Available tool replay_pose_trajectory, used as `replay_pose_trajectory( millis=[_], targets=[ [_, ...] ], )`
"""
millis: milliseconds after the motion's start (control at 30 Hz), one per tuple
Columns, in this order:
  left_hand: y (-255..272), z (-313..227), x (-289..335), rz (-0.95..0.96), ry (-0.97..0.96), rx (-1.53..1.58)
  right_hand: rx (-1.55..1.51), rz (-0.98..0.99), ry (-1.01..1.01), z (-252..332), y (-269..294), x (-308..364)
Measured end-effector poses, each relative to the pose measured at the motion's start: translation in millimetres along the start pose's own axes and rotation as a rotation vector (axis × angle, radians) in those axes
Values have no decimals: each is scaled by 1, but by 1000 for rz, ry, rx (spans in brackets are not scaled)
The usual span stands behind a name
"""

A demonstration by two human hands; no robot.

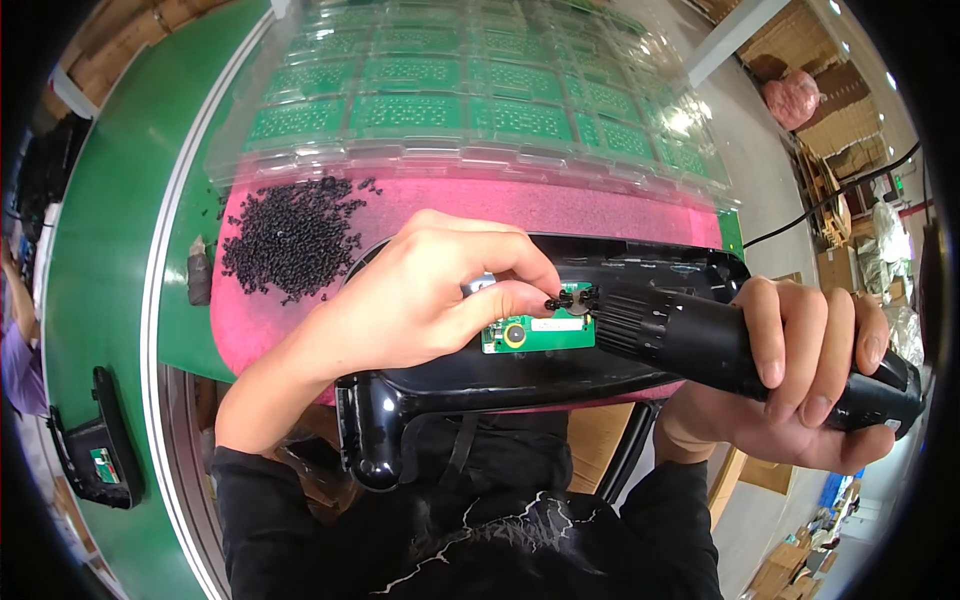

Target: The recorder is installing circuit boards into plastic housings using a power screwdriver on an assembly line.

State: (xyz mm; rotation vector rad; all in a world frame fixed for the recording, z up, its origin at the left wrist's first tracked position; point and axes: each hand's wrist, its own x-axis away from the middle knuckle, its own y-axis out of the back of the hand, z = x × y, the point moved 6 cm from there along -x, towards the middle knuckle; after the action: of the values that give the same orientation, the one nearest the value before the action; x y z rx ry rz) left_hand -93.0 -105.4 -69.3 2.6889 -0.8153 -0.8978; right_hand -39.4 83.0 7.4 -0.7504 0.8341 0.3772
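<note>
My right hand is wrapped round a black cordless electric screwdriver, held almost level with its nose toward the left. My left hand pinches small black screws between thumb and index finger, right at the tool's tip. Whether a screw sits on the bit is too small to tell. Below the fingertips a green circuit board with a round yellow-rimmed part lies in a black plastic housing. The left hand and the tool's nose cover part of the board.
A heap of black screws is on the pink mat, to the left. Clear plastic trays of green boards stand behind it. Another black housing with a board lies on the green surface at far left, near a person's purple sleeve.
</note>
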Motion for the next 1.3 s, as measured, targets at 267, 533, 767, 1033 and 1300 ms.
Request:
replay_pose_trajectory(
  millis=[267, 533, 767, 1033, 1300],
  targets=[
    [-3, -14, -3, -75, -214, -322, 91, -2, -35, -7, 0, -1],
    [-11, -26, 5, -96, -411, -549, 136, 55, -91, -12, 5, 8],
    [-13, -9, 5, -43, -223, -431, 386, -32, -200, -15, 41, 19],
    [-29, 10, 13, 293, -15, -559, 480, -90, -251, -34, 63, 27],
    [-27, 20, 24, 325, 105, -728, 488, -61, -255, -44, 60, 29]
  ],
)
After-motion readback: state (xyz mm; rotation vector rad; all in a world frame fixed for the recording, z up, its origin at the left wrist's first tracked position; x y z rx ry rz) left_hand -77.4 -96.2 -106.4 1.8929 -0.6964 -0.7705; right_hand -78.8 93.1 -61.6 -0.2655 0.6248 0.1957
